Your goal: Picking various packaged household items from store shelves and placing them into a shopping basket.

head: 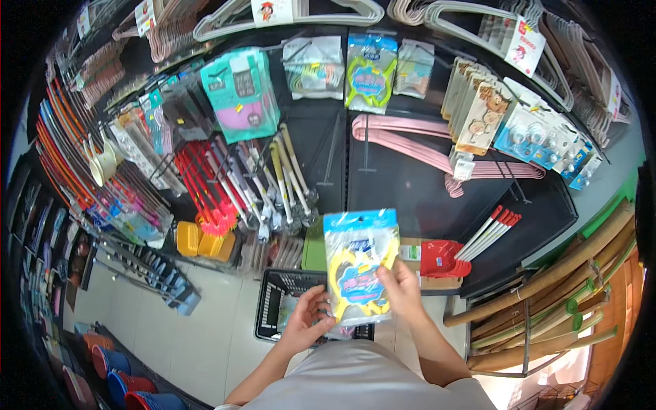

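A clear plastic packet with a blue header and yellow plastic clips or hangers is held upright before me. My right hand grips its right side, thumb on the front. At the packet's lower left corner is my left hand, fingers curled and thumb by the edge; whether it grips the packet is unclear. A black plastic shopping basket with packaged goods in it sits below, partly hidden by the packet and my hands. On the rack ahead hangs a similar packet with green pieces.
Pink clothes hangers, a teal package and long-handled brushes hang ahead. Low down are a red dustpan and yellow plastic scoops. Rolled mats stand in a rack at right, buckets at lower left.
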`<state>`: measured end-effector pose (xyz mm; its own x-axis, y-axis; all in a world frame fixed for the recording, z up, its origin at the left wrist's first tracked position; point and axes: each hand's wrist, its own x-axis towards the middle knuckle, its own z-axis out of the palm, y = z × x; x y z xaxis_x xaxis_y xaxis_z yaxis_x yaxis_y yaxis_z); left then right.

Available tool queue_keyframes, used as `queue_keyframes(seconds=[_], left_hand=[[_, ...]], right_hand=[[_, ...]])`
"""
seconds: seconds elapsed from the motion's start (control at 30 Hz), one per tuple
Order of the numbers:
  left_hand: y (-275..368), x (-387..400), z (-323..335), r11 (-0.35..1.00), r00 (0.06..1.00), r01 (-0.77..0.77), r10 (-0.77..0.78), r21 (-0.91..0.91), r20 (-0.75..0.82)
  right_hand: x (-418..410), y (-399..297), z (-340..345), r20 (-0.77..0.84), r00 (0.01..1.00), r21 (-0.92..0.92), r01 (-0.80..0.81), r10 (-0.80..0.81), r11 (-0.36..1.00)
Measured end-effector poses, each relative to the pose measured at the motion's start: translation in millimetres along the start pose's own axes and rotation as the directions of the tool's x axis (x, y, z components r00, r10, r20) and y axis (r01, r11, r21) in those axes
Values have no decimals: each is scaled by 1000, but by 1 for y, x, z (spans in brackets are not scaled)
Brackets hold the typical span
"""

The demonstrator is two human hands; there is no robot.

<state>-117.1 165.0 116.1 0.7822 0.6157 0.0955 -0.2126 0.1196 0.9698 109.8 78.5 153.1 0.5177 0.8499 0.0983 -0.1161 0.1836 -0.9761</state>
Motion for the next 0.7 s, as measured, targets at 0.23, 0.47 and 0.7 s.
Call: queue_keyframes(seconds=[0.23, 0.47, 0.7], left_hand=[[-15, 5, 4, 998, 998, 59, -58, -23, 16], [-37, -7, 9, 985, 985, 174, -174, -16, 5], [-37, -9, 4, 981, 980, 192, -194, -29, -41]], right_hand=[[103, -132, -19, -91, 918, -249, 354, -385, 902], [195, -171, -12, -22, 858, -264, 490, -513, 831], [213, -165, -5, -20, 879, -233, 459, -476, 857]])
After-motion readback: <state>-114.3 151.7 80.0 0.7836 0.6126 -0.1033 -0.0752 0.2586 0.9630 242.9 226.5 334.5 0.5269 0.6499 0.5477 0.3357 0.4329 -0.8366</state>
